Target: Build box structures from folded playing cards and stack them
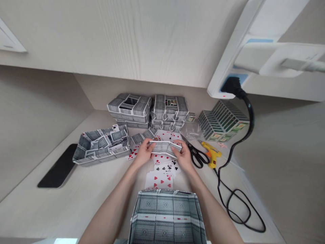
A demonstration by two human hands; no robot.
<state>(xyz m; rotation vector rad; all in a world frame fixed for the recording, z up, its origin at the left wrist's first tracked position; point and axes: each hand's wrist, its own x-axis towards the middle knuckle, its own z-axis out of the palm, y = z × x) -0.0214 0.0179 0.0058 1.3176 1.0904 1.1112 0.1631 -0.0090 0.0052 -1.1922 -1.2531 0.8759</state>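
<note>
Between my two hands is a strip of folded playing cards (162,147), grey patterned backs toward me, bent at its right part. My left hand (145,151) pinches its left end, and my right hand (183,155) grips the right end. Beneath them lie loose playing cards (159,180) face up, with red and black suits showing. Close to me stands an open box made of cards (165,217), its near part cut off by the frame. An open card tray (101,145) with folded card pieces inside is left of my left hand.
Boxes built of cards (130,108) are stacked at the back. Black-handled scissors (198,156) and a yellow glue gun (211,154) with a looping black cord (237,222) lie at right. Green card packs (223,120) stand behind them. A black phone-like slab (58,167) rests at left; a power strip (236,61) hangs overhead.
</note>
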